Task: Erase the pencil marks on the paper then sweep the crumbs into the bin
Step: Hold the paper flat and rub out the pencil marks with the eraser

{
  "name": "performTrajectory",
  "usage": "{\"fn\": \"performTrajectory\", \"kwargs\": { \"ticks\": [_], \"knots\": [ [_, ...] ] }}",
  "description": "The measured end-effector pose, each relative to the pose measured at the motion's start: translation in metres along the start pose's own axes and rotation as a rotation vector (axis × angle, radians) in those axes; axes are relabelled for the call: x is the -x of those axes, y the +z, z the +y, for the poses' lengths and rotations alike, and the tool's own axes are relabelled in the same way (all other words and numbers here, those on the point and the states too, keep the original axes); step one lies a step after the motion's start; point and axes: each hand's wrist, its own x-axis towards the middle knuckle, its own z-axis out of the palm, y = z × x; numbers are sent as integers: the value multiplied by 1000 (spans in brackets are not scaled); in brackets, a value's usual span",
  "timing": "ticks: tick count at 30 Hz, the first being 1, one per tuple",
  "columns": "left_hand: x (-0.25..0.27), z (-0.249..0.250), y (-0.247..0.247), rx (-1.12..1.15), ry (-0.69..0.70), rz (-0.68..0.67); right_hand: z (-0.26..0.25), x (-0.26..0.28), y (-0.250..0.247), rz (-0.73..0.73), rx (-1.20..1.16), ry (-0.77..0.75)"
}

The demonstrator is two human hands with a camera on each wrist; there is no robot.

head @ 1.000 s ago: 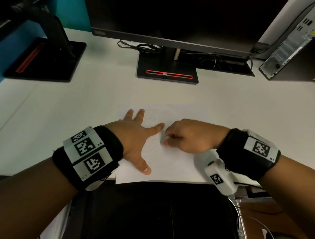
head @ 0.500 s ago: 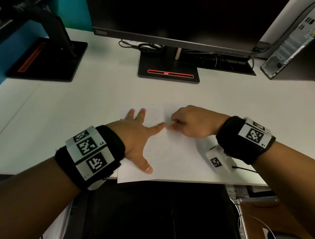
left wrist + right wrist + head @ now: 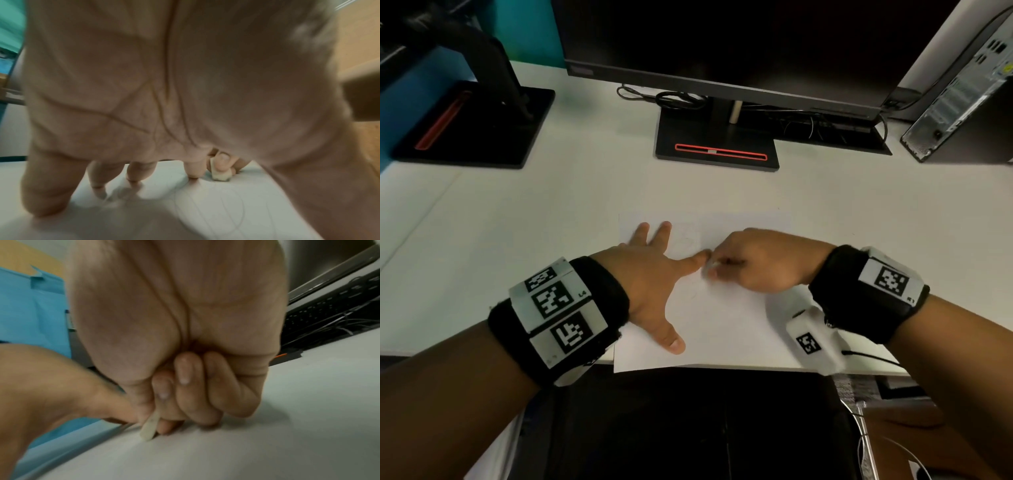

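A white sheet of paper with faint pencil lines lies at the desk's front edge. My left hand presses flat on its left part with fingers spread. My right hand pinches a small whitish eraser between thumb and fingers, its tip on the paper just beside my left forefinger. The eraser also shows under the right fingertips in the left wrist view. No bin or crumbs are visible.
A monitor on a black stand with cables stands behind the paper. A second black stand is at the back left, a computer case at the back right. A dark chair sits below the desk edge.
My right hand rubbed the eraser away from me up the sheet, then back a little toward me. The left hand stays pressed flat on the paper.
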Motion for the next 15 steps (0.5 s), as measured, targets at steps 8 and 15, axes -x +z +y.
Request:
{"fn": "performTrajectory", "kwargs": {
  "ticks": [8,15],
  "knots": [
    [-1,-1,0,6,6,-11,0,-3,0,1,20,5],
    [-3,-2,3,-2,-5,27,10,-9,-14,95,53,106]
  ]
}}
